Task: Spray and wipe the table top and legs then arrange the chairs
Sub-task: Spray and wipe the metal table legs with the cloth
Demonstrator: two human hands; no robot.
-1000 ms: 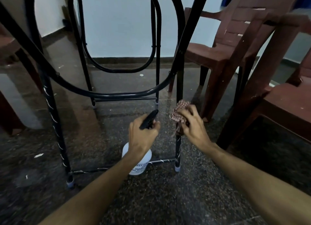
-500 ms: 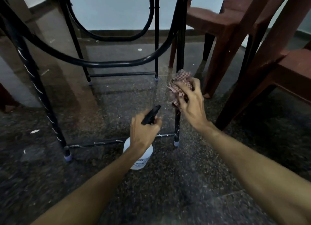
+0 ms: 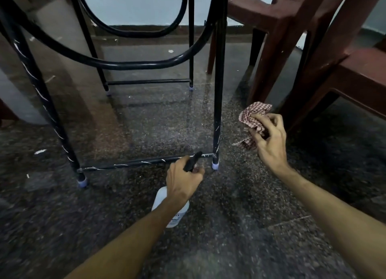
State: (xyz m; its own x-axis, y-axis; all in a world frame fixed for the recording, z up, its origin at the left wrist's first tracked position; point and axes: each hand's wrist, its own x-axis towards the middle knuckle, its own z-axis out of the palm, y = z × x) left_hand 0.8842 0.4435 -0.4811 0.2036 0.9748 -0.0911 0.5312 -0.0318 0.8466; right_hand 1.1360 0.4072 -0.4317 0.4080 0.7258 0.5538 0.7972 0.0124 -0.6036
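Left hand [image 3: 183,182]: fingers [image 3: 197,171] were curled round the black trigger head [image 3: 192,161] of the white spray bottle [image 3: 171,211], nozzle low by the foot of the near table leg [image 3: 218,90] and the lower crossbar [image 3: 135,163]. Right hand [image 3: 269,141]: fingers [image 3: 269,119] pinched a bunched checked cloth [image 3: 253,115] just beside that leg, not touching it.

Risks, my read:
- Nozzle that low would likely put spray on the stone floor [image 3: 240,226] too. Polished stone when wet is a slip hazard.
- The cloth's loose tail could drag and pick up grit.
- Plastic chairs [image 3: 282,19] crowded the right side, so a wiping hand could knock one.

Surface: the table top was out of view; only its black tube frame showed, streaked white. Room: dark speckled floor with white scraps, pale wall [image 3: 135,5], dark skirting.
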